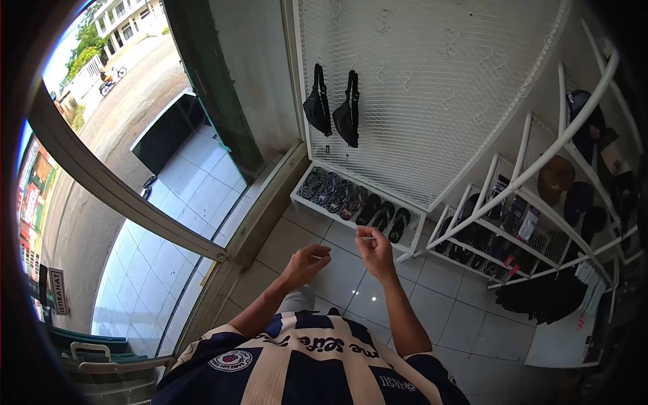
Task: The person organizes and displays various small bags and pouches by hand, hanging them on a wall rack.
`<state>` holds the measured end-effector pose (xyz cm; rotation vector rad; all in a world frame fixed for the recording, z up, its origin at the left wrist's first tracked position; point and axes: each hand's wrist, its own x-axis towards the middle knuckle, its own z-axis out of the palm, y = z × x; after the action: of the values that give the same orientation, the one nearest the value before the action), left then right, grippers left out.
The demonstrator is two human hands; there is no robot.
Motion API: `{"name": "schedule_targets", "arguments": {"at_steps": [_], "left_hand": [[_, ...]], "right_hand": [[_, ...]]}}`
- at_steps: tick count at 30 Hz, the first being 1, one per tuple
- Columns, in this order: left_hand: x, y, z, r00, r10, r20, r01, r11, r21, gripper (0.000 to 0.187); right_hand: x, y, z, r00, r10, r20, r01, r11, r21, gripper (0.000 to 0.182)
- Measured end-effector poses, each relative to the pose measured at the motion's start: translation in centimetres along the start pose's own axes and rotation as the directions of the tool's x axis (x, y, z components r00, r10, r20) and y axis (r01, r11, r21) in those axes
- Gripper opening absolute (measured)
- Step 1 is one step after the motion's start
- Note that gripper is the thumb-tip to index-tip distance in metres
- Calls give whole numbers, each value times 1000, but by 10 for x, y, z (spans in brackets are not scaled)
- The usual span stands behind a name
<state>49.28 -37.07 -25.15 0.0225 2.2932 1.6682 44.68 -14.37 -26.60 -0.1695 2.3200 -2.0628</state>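
Note:
My left hand (306, 266) is held out in front of my body, fingers loosely bent and a small gap at the thumb. Nothing shows in it. My right hand (375, 251) is raised a little further forward, its fingers curled in and pinched. A thin pale thing (366, 237) shows at those fingers, too small to name. Beyond both hands, a row of sandals and flip-flops (351, 202) lies in a low white rack (317, 211). Two black waist bags (346, 116) hang from hooks on the white mesh panel (405, 101) above it.
To the right, white metal shelving (516, 182) holds caps (556, 175) and packaged goods. Black clothing (543, 293) hangs below. On the left is a glass door frame (135, 196), with a tiled porch (155, 270) and a street outside. Light tiles (432, 297) cover the floor.

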Motion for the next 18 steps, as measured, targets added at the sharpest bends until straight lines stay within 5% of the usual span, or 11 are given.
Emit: {"name": "schedule_targets", "arguments": {"at_steps": [10,18], "left_hand": [[175,-23,-77,990,123,-71,-132,980,-148,41],[369,22,-171,985,170,-4,-166,958,-234,38]], "right_hand": [[193,12,40,1000,11,28,-14,996,92,30],[434,-6,54,979,-55,-195,43,997,-66,39]]}}
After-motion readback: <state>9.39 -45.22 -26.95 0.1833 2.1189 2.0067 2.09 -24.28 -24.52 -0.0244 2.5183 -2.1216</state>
